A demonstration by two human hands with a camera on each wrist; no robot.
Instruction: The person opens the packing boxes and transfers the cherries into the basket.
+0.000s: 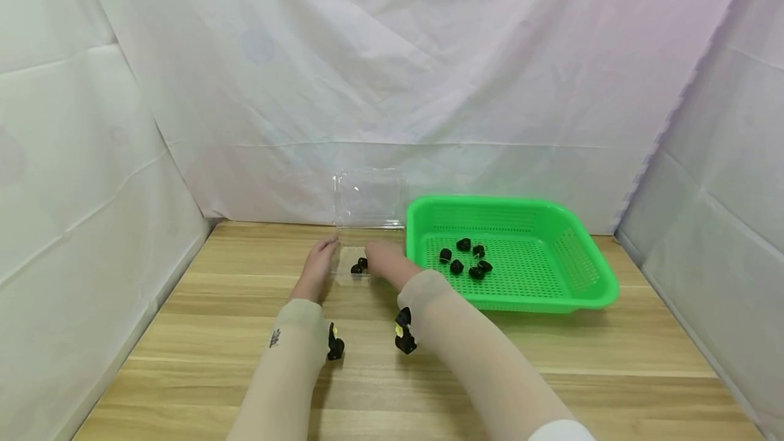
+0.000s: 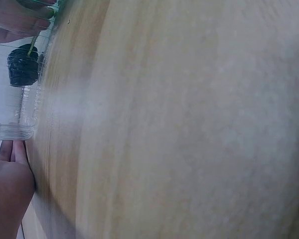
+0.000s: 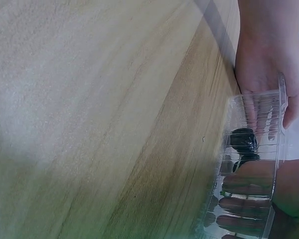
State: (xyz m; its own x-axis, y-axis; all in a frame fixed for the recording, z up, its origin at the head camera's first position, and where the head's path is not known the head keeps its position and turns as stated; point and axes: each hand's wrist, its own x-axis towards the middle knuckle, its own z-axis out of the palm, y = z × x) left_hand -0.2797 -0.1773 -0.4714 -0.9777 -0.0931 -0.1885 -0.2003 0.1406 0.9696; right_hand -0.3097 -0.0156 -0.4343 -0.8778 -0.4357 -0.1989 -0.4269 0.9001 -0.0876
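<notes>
A clear plastic box [image 1: 352, 250] stands on the table with its hinged lid [image 1: 370, 197] raised at the back. My left hand [image 1: 318, 264] touches the box's left side from outside; its fingers look straight in the left wrist view. My right hand [image 1: 392, 263] reaches down inside the box, its fingers [image 3: 244, 204] showing through the clear wall. Beside them lie small glossy black lumps [image 1: 356, 269], one [image 2: 22, 65] with a wrinkled surface. A dark shape [image 2: 47, 4] shows near the right fingertips; whether they grip it is hidden by glare and plastic.
A green perforated basket [image 1: 588, 278] stands close to the box's right side. Several more black lumps [image 1: 456, 267] lie in its left half. White cloth [image 1: 392, 73] hangs behind and at both sides of the wooden table [image 1: 245, 332].
</notes>
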